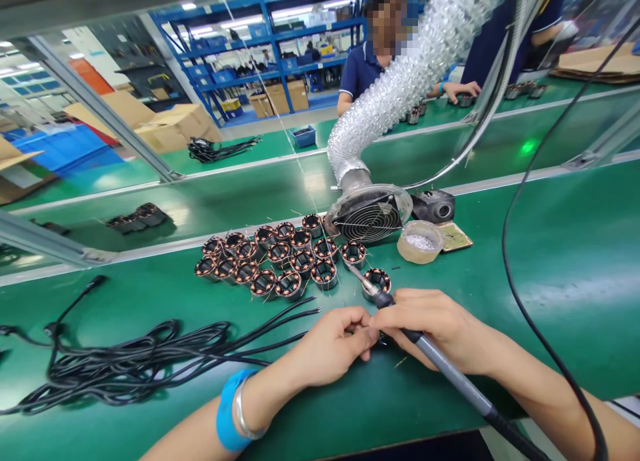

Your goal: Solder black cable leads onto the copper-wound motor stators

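My right hand (440,324) is closed around the grey handle of a soldering iron (450,371). Its metal tip points up and left, just above the stator coils. My left hand (345,341), wearing a blue wristband and a silver bracelet, pinches close beside the right fingers. A black cable (280,346) runs in under it, and small wire ends show past the fingertips; the fingers hide the grip itself. Several copper-wound stators (301,261) stand grouped beyond my hands. One stator (377,282) sits apart, behind the iron's shaft.
Black power cables (145,354) lie bundled at left. A fume extractor fan (367,217) with a silver duct (395,81) stands behind the stators. Beside it are a round tub (420,242) and a sponge tray (456,237). A black cord (515,281) hangs at right. Co-workers are across the bench.
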`<action>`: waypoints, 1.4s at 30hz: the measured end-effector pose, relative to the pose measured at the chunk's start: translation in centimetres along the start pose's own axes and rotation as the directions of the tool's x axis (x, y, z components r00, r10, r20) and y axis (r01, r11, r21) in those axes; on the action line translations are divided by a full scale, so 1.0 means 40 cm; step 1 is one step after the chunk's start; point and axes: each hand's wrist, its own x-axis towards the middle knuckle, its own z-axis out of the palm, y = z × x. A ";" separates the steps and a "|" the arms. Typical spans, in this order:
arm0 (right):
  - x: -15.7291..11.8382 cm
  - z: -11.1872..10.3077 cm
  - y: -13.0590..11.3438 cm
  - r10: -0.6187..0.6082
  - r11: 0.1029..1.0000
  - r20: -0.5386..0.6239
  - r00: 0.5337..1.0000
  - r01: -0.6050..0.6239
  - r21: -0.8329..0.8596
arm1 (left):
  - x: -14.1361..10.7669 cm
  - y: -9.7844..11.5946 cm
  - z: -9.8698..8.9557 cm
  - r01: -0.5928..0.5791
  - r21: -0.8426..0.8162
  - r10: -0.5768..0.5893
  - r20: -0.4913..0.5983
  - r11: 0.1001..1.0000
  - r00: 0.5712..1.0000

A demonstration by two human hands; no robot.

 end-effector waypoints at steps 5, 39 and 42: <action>-0.006 0.033 0.002 -0.012 0.999 -0.148 0.989 0.005 -0.042 | 0.002 0.007 -0.002 -0.016 -0.104 0.019 0.026 0.994 0.999; -0.094 0.056 -0.071 0.328 0.937 -0.667 0.668 -0.320 0.141 | 0.031 -0.022 -0.011 -0.091 0.000 0.090 -0.108 0.996 0.990; -0.091 0.055 -0.073 0.324 0.939 -0.663 0.674 -0.317 0.137 | 0.030 -0.023 -0.010 -0.104 -0.003 0.103 -0.103 0.995 0.989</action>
